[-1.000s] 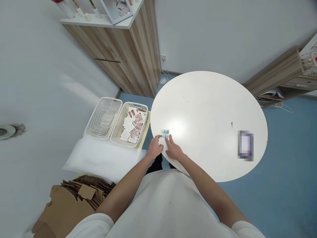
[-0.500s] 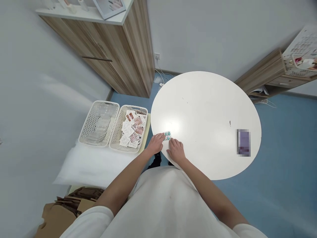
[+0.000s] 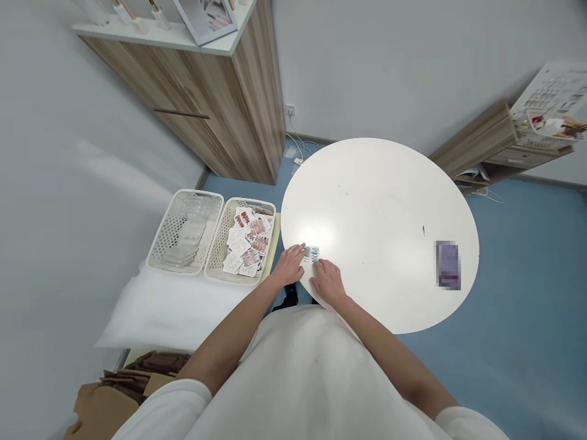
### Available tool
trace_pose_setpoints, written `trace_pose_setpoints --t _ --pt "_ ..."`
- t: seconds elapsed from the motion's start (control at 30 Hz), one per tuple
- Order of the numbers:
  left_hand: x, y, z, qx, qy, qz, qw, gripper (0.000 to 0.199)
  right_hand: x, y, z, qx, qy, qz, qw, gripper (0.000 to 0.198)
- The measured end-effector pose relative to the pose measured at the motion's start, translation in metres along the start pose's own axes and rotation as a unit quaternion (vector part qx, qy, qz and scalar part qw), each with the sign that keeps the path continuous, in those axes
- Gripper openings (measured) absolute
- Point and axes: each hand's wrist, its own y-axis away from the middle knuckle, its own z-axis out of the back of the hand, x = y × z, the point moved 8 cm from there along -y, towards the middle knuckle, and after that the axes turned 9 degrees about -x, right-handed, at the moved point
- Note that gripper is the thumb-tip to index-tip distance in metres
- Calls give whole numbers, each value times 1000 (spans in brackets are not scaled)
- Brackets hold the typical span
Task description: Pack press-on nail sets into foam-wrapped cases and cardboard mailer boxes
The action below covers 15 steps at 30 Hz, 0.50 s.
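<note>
A small card of press-on nails (image 3: pixel 312 253), with teal and pale nails in rows, lies at the near left edge of the round white table (image 3: pixel 380 195). My left hand (image 3: pixel 288 266) reaches in from the left, fingers stretched out and fingertips at the card's left edge. From below right, my right hand (image 3: pixel 329 281) touches the card's lower right corner with its fingertips, the thumb held apart. Both hands rest low over the tabletop. Exactly how the fingertips meet the card is too small to see.
Left of the table stand a basket of nail cards (image 3: pixel 210 260) and a basket of clear plastic cases (image 3: pixel 156 244). Below them are white wrapping sheets (image 3: pixel 169 311) and folded cardboard (image 3: pixel 103 409). A blurred purple item (image 3: pixel 448 264) lies on the table's right. A wooden cabinet (image 3: pixel 247 116) stands behind.
The nails on the card look differently arranged or angled than before. Both hands have shifted only slightly beside it. The whole view has tilted a little.
</note>
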Motion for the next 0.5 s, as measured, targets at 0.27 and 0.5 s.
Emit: trace_pose_setpoints --t 0.27,0.5 --pt "5 10 -6 42 -62 -9 997 56 -3 -2 -13 22 34 3 999 46" --pt "6 23 -7 17 -81 -17 996 53 -13 -25 -13 8 62 -4 998 48"
